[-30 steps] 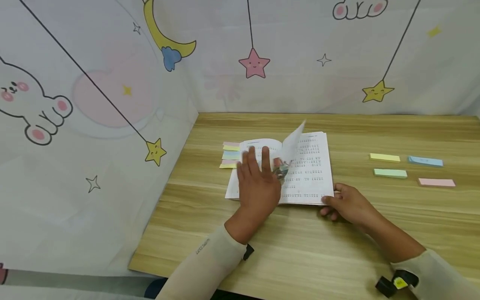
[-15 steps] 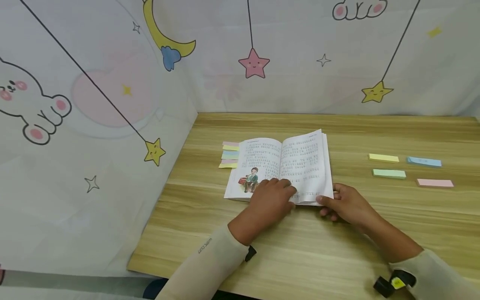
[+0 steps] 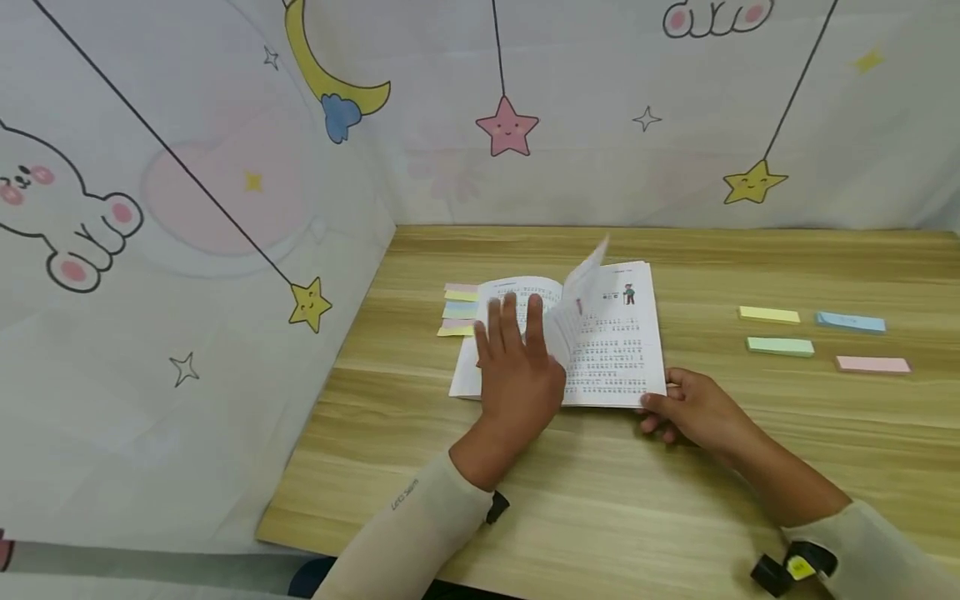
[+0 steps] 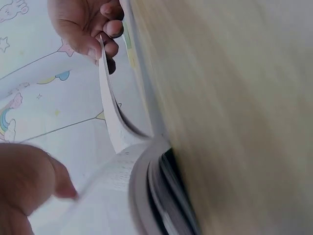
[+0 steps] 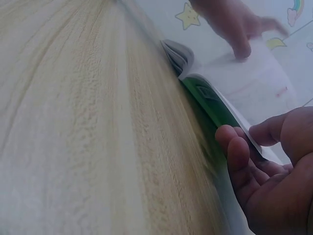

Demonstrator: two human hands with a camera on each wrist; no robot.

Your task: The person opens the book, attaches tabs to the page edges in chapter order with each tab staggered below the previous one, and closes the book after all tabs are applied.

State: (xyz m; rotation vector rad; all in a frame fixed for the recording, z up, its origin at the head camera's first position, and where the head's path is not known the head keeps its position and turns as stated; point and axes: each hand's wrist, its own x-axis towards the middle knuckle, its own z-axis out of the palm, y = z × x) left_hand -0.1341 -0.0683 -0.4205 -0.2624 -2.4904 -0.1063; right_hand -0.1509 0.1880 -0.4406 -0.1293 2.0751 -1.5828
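Observation:
An open book (image 3: 615, 358) with printed pages and a green cover seen in the right wrist view lies on the wooden table. One page (image 3: 587, 271) stands lifted near the spine, leaning left. My left hand (image 3: 521, 379) is over the left page with its fingers straight and spread, its side against the turning page. At the lower right corner, my right hand (image 5: 274, 181) pinches the book, thumb on top and fingers underneath. Coloured sticky tabs (image 3: 459, 310) stick out past the book's left edge. The left hand hides part of the left page.
To the right on the table (image 3: 600, 517) lie a yellow (image 3: 769, 315), a blue (image 3: 851, 322), a green (image 3: 780, 347) and a pink sticky-note pad (image 3: 873, 365). A cartoon-printed cloth (image 3: 600, 183) stands behind and at the left.
My left hand swept a page left, moved down to the book's lower middle as the page lay right, then swept left again with another page. The right hand kept its grip on the corner.

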